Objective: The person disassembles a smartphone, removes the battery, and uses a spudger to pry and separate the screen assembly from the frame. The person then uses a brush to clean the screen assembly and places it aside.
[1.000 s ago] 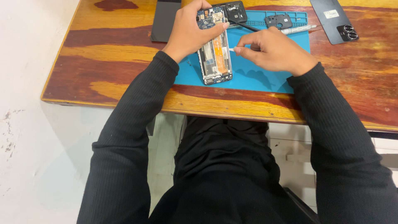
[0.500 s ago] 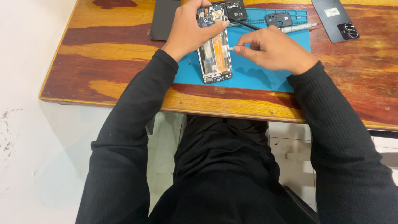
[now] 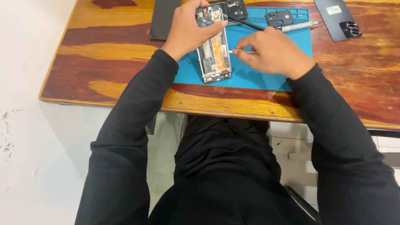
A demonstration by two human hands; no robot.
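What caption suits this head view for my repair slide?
Left hand steadies an opened phone while right hand holds a thin tool.

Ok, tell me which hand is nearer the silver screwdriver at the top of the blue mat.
Right. The right hand sits just below the screwdriver; the left hand is far to its left, holding the opened phone.

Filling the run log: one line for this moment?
left hand: steadies opened phone on blue mat | right hand: pinches thin tool beside phone | screwdriver: lying on mat

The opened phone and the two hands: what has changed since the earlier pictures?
Almost nothing. The left hand still holds the opened phone on the blue mat; the right hand still pinches a thin tool beside it.
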